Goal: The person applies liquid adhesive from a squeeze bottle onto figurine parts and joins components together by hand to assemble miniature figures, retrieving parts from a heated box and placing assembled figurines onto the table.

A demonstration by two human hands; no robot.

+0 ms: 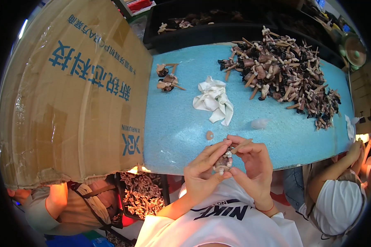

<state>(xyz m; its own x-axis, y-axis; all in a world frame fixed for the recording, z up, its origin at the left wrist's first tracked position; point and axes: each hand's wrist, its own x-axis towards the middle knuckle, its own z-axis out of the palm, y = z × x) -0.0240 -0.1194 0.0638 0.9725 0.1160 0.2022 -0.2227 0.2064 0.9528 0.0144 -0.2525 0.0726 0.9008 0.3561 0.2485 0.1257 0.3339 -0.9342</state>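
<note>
A small brown-and-cream figurine (223, 161) on a thin wooden stick, pinched upright between both hands above the table edge.

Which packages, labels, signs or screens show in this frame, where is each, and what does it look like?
Cardboard box: left of the blue table top, large, brown, blue printing, clear tape strips.
White shirt: bottom centre, dark printed logo.
No screens or signs visible.

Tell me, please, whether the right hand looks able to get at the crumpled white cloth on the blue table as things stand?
Probably yes, once freed. The right hand shares a small figurine on a stick with the left hand. Between it and the crumpled white cloth lies bare blue table, save a small round piece.
</note>
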